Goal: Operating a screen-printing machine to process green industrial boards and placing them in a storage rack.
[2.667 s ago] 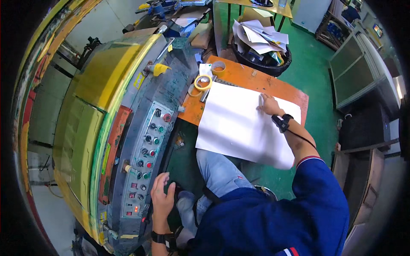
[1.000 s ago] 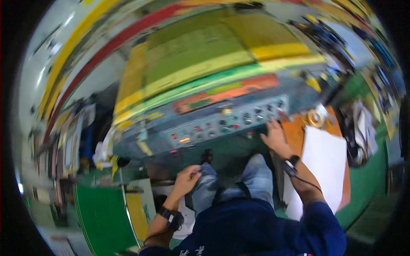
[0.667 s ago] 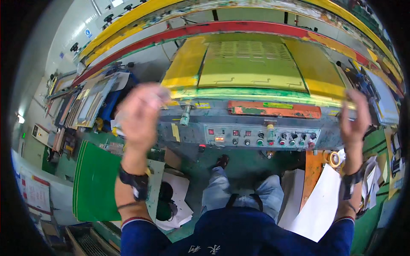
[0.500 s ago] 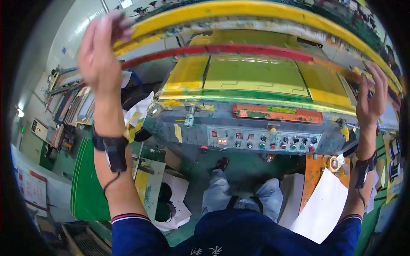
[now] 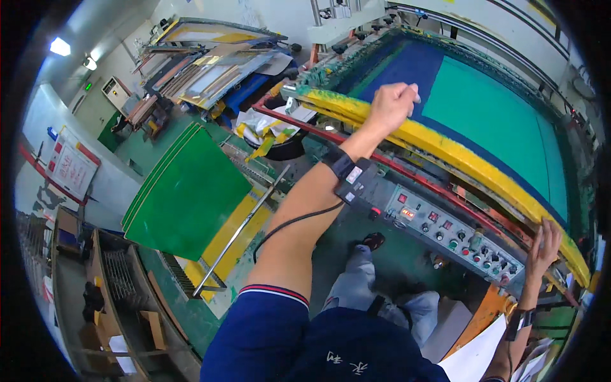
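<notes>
A large screen-printing frame (image 5: 445,153) with a yellow front bar lies low over the machine at the right. Its mesh (image 5: 487,114) is bright green with a dark blue strip on the left. My left hand (image 5: 393,108) is closed in a fist just over the front bar; whatever its fingers enclose, if anything, is hidden. Near the bar's right end, my right hand (image 5: 545,247) grips the yellow edge with its fingers bent up against it. A red bar (image 5: 356,143) runs along the machine's front, under the frame.
Below the frame sits a control panel (image 5: 445,226) with knobs and buttons. Green sheets (image 5: 188,191) stand on a rack with a metal rail (image 5: 238,232) to the left. A bin (image 5: 280,137) holds crumpled paper. White sheets (image 5: 474,353) lie lower right, shelves (image 5: 114,299) lower left.
The frame has come down from its raised position and covers the yellow bed. Both hands moved down with it; my left hand now sits farther along the bar. My view has turned left.
</notes>
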{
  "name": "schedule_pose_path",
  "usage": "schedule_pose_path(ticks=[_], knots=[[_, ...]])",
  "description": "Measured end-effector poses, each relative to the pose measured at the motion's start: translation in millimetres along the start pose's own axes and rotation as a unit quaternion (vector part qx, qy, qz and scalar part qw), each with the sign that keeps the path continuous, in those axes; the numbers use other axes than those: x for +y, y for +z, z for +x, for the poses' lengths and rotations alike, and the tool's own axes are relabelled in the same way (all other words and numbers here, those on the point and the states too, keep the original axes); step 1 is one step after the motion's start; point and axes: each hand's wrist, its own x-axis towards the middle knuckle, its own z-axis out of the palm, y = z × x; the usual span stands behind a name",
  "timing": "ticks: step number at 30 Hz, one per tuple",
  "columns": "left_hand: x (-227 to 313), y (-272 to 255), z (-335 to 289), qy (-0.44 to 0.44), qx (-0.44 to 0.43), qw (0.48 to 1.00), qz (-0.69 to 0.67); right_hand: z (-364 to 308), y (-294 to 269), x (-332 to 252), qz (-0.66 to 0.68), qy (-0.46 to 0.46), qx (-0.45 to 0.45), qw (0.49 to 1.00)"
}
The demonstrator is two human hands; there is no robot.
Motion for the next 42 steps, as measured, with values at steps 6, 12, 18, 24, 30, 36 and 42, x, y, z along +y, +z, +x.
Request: schedule_pose_path(ticks=[6,12,18,24,30,36,42], knots=[[-34,9,-27,0.011,0.006,1.0,0.017,-33,22,-9,0.01,0.039,-0.026,0.999],[-37,9,-29,0.027,0.018,0.999,-0.006,-36,21,-12,0.005,0.036,-0.025,0.999],[-36,8,-29,0.022,0.022,0.999,-0.014,-37,21,-15,0.001,0.047,-0.025,0.999],[-39,7,-28,0.032,0.025,0.999,-0.022,-37,23,-17,-0.004,0.049,-0.016,0.999],[-41,8,-28,0.039,0.029,0.999,-0.025,-39,24,-17,-0.004,0.05,-0.008,0.999],[-42,8,-28,0.037,0.036,0.998,-0.029,-39,25,-18,-0.003,0.053,-0.003,0.999],[-41,7,-29,0.038,0.04,0.998,-0.035,-41,27,-17,-0.004,0.067,-0.011,0.998]])
